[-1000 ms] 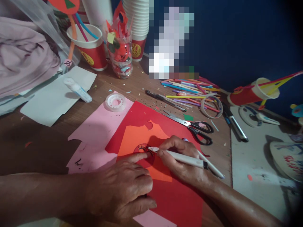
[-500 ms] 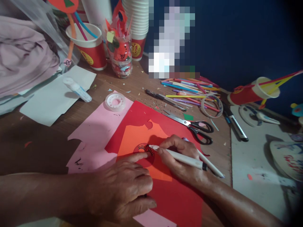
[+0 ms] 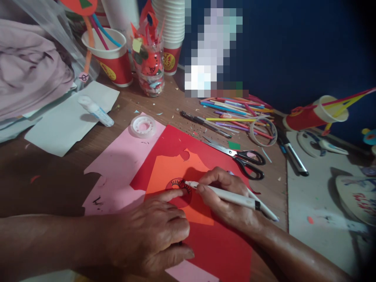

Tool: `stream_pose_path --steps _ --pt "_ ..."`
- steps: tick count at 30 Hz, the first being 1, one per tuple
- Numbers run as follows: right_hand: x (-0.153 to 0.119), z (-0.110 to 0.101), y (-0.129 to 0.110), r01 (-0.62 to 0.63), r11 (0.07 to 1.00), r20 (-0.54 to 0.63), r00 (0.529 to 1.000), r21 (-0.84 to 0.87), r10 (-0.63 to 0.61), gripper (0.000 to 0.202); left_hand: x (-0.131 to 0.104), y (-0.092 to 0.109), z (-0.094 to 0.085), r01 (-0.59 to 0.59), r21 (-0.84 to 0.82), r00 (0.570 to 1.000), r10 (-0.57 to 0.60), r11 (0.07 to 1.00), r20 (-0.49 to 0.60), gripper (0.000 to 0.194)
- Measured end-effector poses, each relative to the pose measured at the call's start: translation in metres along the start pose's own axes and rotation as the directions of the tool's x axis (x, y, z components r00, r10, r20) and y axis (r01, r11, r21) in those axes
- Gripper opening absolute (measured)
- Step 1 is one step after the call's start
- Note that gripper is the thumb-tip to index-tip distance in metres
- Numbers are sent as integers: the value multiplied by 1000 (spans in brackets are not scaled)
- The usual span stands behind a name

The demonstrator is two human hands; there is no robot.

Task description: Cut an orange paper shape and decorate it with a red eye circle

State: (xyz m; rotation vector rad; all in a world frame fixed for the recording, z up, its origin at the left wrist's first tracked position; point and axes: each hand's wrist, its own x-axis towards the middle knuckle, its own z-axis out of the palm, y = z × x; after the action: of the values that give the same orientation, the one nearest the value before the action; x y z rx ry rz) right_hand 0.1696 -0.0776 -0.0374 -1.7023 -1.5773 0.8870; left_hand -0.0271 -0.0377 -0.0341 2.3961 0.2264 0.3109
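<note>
The marker point(image 3: 232, 196) is gripped by the right hand point(image 3: 226, 196), low on the barrel between thumb and bent forefinger, its tip angled to the left at the dark lashes drawn on the disc point(image 3: 180, 200). The disc is laid on the orange paper point(image 3: 160, 172), over the red paper point(image 3: 220, 250). It is pressed by the outstretched forefinger of the left hand point(image 3: 164, 227); that hand's other fingers are loosely curled, palm down, nothing grasped.
</note>
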Motion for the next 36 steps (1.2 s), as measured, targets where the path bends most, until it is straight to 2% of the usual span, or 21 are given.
stream_pose_path --steps 7,10,16,22,27,32,36 --pt "1 2 2 67 997 -4 998 29 -67 8 -2 1 1 23 1 1000 -23 1000 -17 33" --pt "0 3 4 68 997 0 998 36 -68 9 -1 0 2 24 6 999 -23 1000 -39 38" --pt "-2 5 7 69 997 5 998 -24 -69 9 0 -1 1 18 -14 1000 -18 1000 -17 33" --pt "-2 6 8 59 998 -7 998 -6 -59 10 1 1 0 1 -18 1000 -1 1000 -13 36" --pt "-2 5 9 91 996 0 996 -19 -91 8 -1 0 1 38 -25 999 -39 999 -30 30" --pt "-1 4 7 98 995 14 995 4 -98 8 -4 -5 4 -128 28 991 129 991 -23 21" --pt "0 3 1 26 1000 -17 1000 11 -26 9 -4 -5 7 -101 61 990 106 993 -93 23"
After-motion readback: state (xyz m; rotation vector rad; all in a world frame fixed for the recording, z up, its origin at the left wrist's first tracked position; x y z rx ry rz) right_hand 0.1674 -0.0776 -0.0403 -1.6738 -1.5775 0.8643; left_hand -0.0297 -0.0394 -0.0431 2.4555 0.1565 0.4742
